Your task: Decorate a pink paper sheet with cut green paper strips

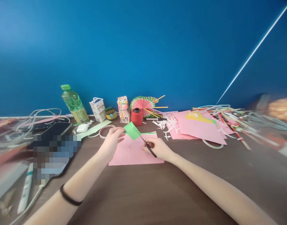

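My left hand (114, 137) pinches the left edge of a small green paper piece (132, 130), held up over a pink sheet (134, 153) on the dark table. My right hand (157, 148) is closed round the dark handles of a pair of scissors (150, 148). The scissors point up and left, and their blades meet the lower right corner of the green paper. Along the top edge of the pink sheet runs a thin green strip (148, 133).
Behind stand a green-capped bottle (74, 104), a carton (98, 110), a red thread spool (136, 117) and a paper fan (142, 103). Pink sheets (199, 126) and white scraps (165, 122) lie right, beside piled strips (232, 120). A phone (54, 132) and cables (35, 114) lie left.
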`<action>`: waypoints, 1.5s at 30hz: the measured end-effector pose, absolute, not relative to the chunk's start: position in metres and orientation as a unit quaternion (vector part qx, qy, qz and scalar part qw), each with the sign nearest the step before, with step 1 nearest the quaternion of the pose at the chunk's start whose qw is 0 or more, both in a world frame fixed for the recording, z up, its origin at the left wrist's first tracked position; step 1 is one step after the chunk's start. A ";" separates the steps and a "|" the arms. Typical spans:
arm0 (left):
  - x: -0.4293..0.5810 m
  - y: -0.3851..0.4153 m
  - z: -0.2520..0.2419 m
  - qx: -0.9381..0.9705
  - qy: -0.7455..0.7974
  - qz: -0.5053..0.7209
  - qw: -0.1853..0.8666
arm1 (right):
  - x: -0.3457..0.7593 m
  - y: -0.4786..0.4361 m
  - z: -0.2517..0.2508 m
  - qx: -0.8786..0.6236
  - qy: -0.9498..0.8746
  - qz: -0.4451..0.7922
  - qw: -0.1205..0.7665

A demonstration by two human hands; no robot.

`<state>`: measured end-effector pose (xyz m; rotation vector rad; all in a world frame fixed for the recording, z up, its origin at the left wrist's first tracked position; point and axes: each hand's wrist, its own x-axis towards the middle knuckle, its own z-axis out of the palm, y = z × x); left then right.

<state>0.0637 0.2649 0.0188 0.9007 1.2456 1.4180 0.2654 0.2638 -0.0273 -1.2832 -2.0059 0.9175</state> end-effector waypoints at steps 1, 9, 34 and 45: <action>0.065 0.272 0.010 0.307 0.540 0.561 0.547 | 0.265 0.263 -0.026 -0.479 -0.749 0.348 0.296; 0.075 0.285 -0.002 0.359 0.422 0.542 0.632 | 0.264 0.261 -0.025 -0.455 -0.741 0.388 0.306; 0.084 0.272 -0.004 0.480 0.392 0.536 0.573 | 0.259 0.257 -0.027 -0.380 -0.669 0.549 0.327; 0.084 0.273 -0.008 0.477 0.375 0.544 0.579 | 0.258 0.256 -0.031 -0.388 -0.679 0.524 0.339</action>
